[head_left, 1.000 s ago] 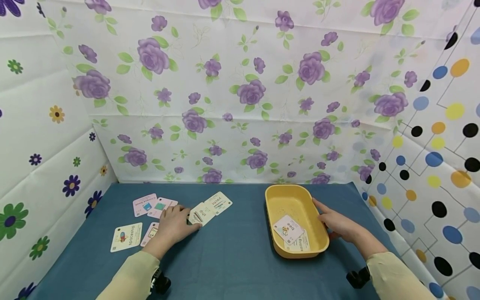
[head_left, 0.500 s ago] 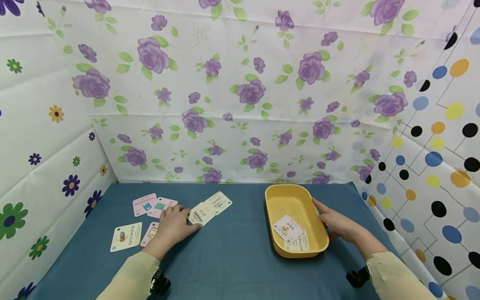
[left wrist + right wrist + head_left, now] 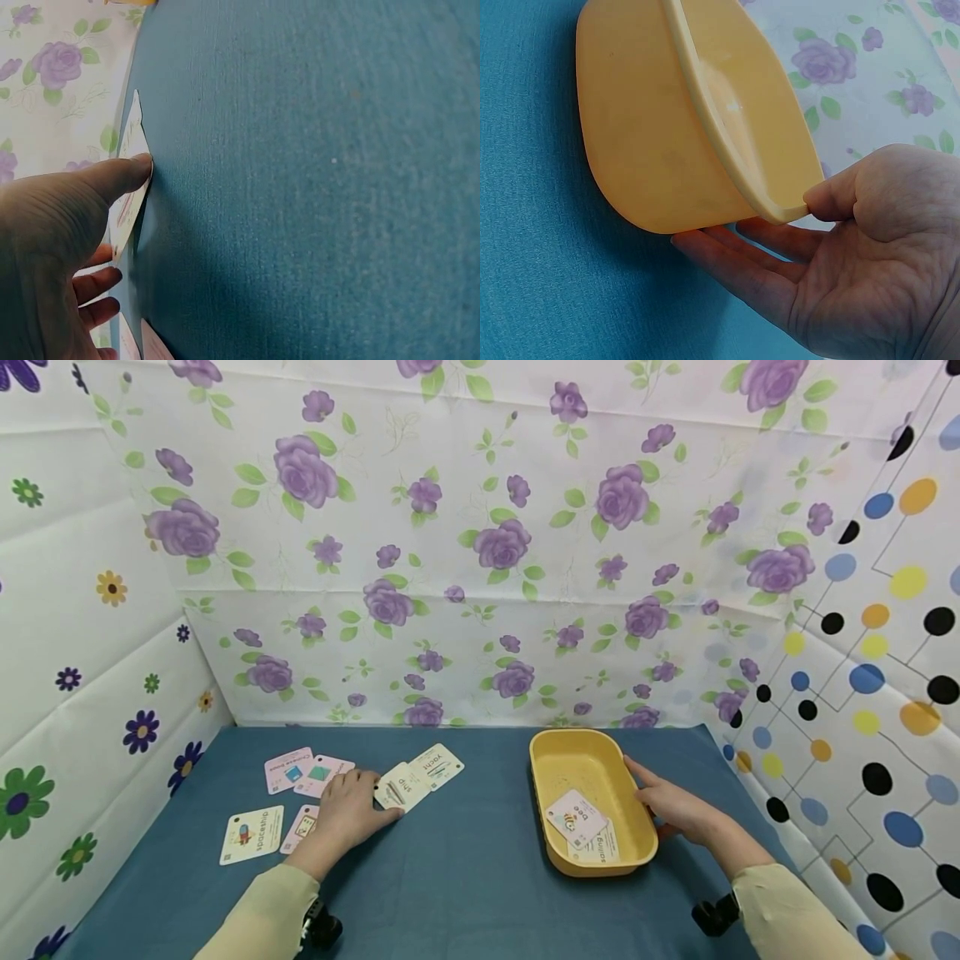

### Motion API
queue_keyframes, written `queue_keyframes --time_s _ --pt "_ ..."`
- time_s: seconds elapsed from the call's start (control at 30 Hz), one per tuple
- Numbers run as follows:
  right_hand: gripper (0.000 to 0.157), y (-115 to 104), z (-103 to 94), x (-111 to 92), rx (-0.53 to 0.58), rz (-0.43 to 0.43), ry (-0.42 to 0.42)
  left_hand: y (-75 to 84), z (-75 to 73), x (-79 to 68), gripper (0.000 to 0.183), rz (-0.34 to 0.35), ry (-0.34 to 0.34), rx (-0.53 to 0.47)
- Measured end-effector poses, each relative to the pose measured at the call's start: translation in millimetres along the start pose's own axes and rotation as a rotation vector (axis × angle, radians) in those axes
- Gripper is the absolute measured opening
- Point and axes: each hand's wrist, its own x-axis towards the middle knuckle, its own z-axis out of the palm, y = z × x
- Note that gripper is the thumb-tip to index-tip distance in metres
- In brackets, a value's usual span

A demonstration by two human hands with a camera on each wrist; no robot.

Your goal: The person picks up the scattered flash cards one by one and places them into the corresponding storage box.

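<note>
In the head view my left hand (image 3: 348, 810) is at the cream "ship" card (image 3: 402, 787), its thumb and index finger at the card's edges. The left wrist view shows the thumb on that card's near edge and the other fingers bent. A cream "yacht" card (image 3: 437, 766) lies against its far side. My right hand (image 3: 678, 810) grips the right side of a yellow plastic tray (image 3: 545, 777), thumb at the rim and fingers along the outer wall, as the right wrist view shows. Inside the tray are a pink "bee" card (image 3: 577, 818) and a partly covered cream card (image 3: 600, 847).
Left of my left hand lie a cream "spaceship" card (image 3: 252, 835), a pink card (image 3: 302, 827) partly hidden by the hand, and two pink cards near the back, one with a blue shape (image 3: 288, 770) and one with a teal shape (image 3: 322, 773). Patterned cloth walls (image 3: 480, 652) enclose the blue tabletop (image 3: 480, 893).
The "ship" card has shifted very slightly left, towards my left hand. My right hand and the tray show no visible movement.
</note>
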Motion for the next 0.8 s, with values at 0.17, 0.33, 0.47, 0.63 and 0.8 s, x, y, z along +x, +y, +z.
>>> queue_keyframes --time_s 0.17,0.33,0.47,0.63,0.8 --pt "0.076 1 0.3 0 0.001 -0.001 0.003 -0.4 3.1 1.9 0.075 -0.008 0.022 -0.018" --pt "0.077 3 0.2 1 0.005 -0.005 -0.002 0.8 0.6 2.3 0.072 -0.007 0.022 -0.023" --pt "0.076 2 0.1 1 0.006 -0.006 -0.004 1.5 -3.3 3.6 0.06 -0.013 0.034 -0.043" --pt "0.076 1 0.1 0 0.008 -0.006 -0.005 3.0 -7.6 5.2 0.042 -0.032 0.067 -0.088" --pt "0.076 0 0.1 -2 0.008 -0.008 -0.003 2.7 -8.8 5.8 0.028 -0.039 0.093 -0.112"
